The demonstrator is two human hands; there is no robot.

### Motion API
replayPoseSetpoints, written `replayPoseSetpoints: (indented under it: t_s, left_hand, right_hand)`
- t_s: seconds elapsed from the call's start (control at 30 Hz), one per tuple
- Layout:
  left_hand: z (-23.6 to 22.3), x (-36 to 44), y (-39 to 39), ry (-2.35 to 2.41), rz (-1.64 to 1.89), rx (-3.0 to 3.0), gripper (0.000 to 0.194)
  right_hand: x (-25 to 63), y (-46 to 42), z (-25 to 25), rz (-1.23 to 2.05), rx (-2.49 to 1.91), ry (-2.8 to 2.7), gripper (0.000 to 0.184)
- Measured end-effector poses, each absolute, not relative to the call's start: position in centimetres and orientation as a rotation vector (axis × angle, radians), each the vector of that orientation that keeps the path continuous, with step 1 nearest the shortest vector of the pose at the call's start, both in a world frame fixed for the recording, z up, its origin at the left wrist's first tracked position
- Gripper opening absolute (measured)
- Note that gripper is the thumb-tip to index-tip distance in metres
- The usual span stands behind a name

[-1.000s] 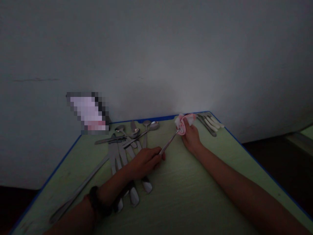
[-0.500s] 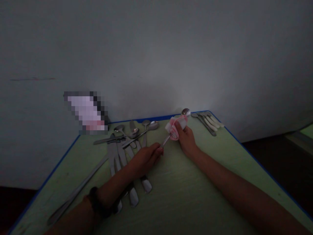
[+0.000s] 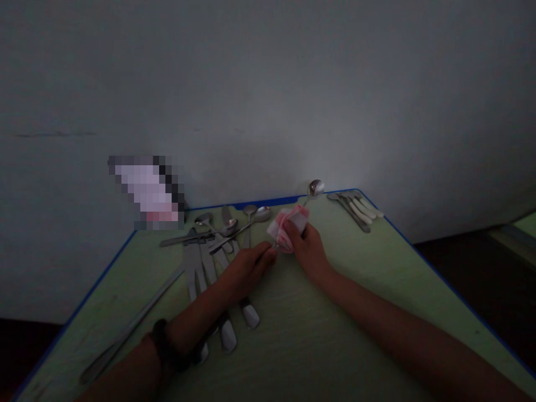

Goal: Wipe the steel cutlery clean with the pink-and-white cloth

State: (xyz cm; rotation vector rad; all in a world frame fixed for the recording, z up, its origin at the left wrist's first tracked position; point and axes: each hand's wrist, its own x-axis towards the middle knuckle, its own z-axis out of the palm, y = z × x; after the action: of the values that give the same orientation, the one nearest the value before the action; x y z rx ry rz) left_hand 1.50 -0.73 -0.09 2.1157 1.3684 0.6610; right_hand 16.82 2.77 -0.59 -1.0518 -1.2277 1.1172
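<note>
My left hand (image 3: 251, 268) is closed on the handle end of a metal spoon (image 3: 316, 187), whose bowl points up and away toward the wall. Wrapped round the spoon's handle is a pink and white cloth (image 3: 288, 228), pinched in my right hand (image 3: 309, 248). The cloth hides the middle of the handle. To the left, partly under my left forearm, lies a loose pile of knives (image 3: 228, 335) and spoons (image 3: 263, 213). A group of cutlery with pale handles (image 3: 364, 209) rests to the right of my right hand.
The pale green table (image 3: 335, 335) has a blue edge and stands against a grey wall (image 3: 268, 100). A blurred-out slab-like object (image 3: 146, 190) leans at the back left corner. Long metal utensils (image 3: 129, 329) lie along the left side.
My right hand has slid the cloth down the spoon's handle, toward my left hand. More of the handle below the bowl now shows. My left hand has hardly moved.
</note>
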Motion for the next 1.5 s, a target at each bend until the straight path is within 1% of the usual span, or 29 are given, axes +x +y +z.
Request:
replayPoseSetpoints:
  t_s: [0.13,0.47,0.73,1.3,1.5]
  left_hand:
    - [-0.28,1.46,-0.66,1.376,0.65,2.127,0.031]
    - [0.32,1.66,-0.81,1.386,0.606,2.119,0.033]
    - [0.42,1.71,-1.05,1.343,0.591,2.097,0.036]
    - [0.65,1.55,-1.17,1.295,0.604,2.054,0.032]
    - [0.65,1.6,-1.13,1.321,0.601,2.075,0.03]
  right_hand:
    - [16.31,2.08,-0.67,1.132,-1.078,-1.251,0.037]
    - [16.42,2.18,-0.58,1.125,-1.052,-1.33,0.03]
    - [16.51,2.41,-0.89,1.124,-1.056,-1.365,0.032]
    - [16.54,2.45,-0.95,1.145,-1.024,-1.373,0.034]
    - [16.58,2.29,-0.73,1.115,-1.028,-1.402,0.029]
